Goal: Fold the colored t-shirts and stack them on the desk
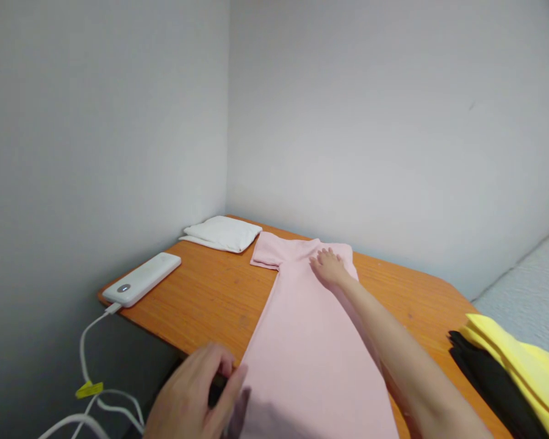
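A pink short-sleeved T-shirt (306, 341) lies spread lengthwise on the wooden table, its collar end toward the far wall and one sleeve out to the left. My right hand (328, 266) rests flat on the cloth near the collar, fingers extended. At the bottom, my left hand (192, 390) is beside the shirt's left edge. Its fingers are bent, with a gap between thumb and forefinger, and nothing shows in its grasp. The shirt's near end runs out of view.
A folded white cloth (224, 233) lies at the table's far left corner. Nearer, a white power bank (141, 279) has a white cable (83, 350) hanging off the edge. Yellow cloth (521, 366) on black cloth (485, 378) is at right. Walls border the wooden table (215, 292).
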`<state>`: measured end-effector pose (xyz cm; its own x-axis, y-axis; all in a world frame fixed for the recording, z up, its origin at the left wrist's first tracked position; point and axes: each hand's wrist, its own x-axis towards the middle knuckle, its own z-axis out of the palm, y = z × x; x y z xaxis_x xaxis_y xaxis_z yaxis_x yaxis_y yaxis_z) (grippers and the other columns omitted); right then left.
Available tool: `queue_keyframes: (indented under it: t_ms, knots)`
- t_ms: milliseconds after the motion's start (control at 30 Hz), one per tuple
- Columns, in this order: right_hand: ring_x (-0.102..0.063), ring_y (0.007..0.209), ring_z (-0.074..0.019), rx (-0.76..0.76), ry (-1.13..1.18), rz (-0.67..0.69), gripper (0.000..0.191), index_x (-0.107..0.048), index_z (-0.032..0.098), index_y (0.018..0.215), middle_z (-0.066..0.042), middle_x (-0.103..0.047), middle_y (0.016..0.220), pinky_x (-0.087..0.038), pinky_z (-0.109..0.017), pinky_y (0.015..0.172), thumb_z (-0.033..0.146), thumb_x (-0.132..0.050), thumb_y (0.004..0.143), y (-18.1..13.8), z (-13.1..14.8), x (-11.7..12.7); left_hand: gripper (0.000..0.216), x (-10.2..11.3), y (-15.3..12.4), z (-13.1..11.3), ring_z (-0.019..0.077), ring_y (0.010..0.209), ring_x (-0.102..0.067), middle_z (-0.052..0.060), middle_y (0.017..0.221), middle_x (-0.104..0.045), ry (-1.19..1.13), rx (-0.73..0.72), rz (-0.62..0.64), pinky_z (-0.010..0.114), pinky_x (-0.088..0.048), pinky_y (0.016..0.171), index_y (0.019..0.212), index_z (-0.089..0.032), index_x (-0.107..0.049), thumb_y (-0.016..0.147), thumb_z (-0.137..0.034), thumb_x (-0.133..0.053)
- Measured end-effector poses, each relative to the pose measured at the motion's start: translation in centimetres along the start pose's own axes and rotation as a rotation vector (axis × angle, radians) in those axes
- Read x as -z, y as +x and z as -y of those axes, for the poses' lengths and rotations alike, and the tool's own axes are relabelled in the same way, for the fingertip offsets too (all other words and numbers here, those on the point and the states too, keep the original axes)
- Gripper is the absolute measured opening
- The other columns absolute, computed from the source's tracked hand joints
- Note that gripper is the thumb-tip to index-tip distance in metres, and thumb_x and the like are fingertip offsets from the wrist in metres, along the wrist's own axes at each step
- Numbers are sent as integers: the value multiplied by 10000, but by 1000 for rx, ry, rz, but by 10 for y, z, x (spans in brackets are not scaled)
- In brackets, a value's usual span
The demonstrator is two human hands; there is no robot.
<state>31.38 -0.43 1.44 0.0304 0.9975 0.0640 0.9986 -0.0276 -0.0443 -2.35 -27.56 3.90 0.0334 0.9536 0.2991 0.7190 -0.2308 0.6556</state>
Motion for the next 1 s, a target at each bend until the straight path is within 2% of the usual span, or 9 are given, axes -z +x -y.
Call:
queue_keyframes:
  t_ms: [67, 133, 267, 400, 533, 633, 733, 833, 1000]
  knots:
    - [-119, 1450, -321, -13, 17, -14, 703, -269, 66, 1501, -176, -197, 1566, -137, -496, 1144, 530, -214, 976, 4, 19, -8, 340, 6, 48, -17, 184, 738, -625, 21, 781, -662, 66, -48, -44, 264, -444, 698, 792, -234, -551, 949, -485, -383]
    - [-117, 1443, -359, -33, 30, -20, 778, -220, 36, 1511, -203, -183, 1562, -142, -521, 1133, 584, -226, 959, 5, 32, -17, 305, -2, 106, -29, 184, 788, -635, 45, 861, -684, 173, -92, -39, 266, -431, 705, 897, -205, -580, 976, -398, -359]
    - [-99, 1441, -375, -40, 54, -58, 845, -222, 39, 1514, -197, -166, 1567, -98, -534, 1136, 651, -233, 930, 1, 39, -27, 296, -43, 220, -33, 208, 920, -636, 113, 986, -700, 414, -99, -11, 287, -427, 768, 1032, -143, -606, 985, -306, -364]
    - [-95, 1441, -374, -35, 84, -77, 862, -229, 26, 1511, -198, -165, 1567, -82, -527, 1138, 654, -240, 921, -1, 35, -27, 261, -92, 296, -25, 223, 1003, -614, 138, 1031, -681, 500, -132, 13, 326, -436, 842, 1013, -110, -631, 965, -266, -427]
    - [-87, 1441, -380, -20, 124, -96, 876, -241, 31, 1510, -195, -162, 1567, -67, -531, 1135, 669, -236, 910, -1, 35, -26, 301, -125, 337, -12, 233, 1125, -554, 98, 1180, -616, 575, -165, 22, 441, -418, 965, 1126, -134, -599, 938, -356, -520]
    - [-70, 1448, -363, -30, 138, -116, 861, -246, 53, 1513, -184, -155, 1571, -50, -529, 1134, 670, -236, 912, 0, 35, -27, 288, -135, 359, -1, 250, 1140, -545, 109, 1178, -616, 624, -147, 45, 427, -411, 977, 1072, -146, -635, 906, -367, -551]
    - [-48, 1451, -358, -44, 146, -107, 856, -233, 48, 1515, -183, -146, 1574, -38, -528, 1133, 662, -232, 917, 0, 36, -27, 284, -133, 374, 9, 285, 1168, -534, 150, 1183, -615, 665, -119, 39, 383, -411, 958, 1059, -156, -658, 901, -315, -484]
    - [-32, 1453, -352, -47, 158, -95, 849, -227, 64, 1520, -172, -124, 1580, -22, -527, 1133, 665, -219, 920, -1, 36, -26, 360, -126, 380, 19, 328, 1166, -539, 182, 1187, -622, 695, -92, 56, 415, -415, 938, 1140, -136, -629, 890, -320, -446]
    - [20, 1461, -314, 14, 149, -173, 818, -246, 89, 1519, -129, -112, 1590, 23, -497, 1146, 653, -219, 928, -7, 39, -19, 515, -121, 378, 28, 363, 1157, -548, 183, 1163, -660, 709, -71, 210, 467, -416, 930, 1189, -163, -618, 846, -529, -504]
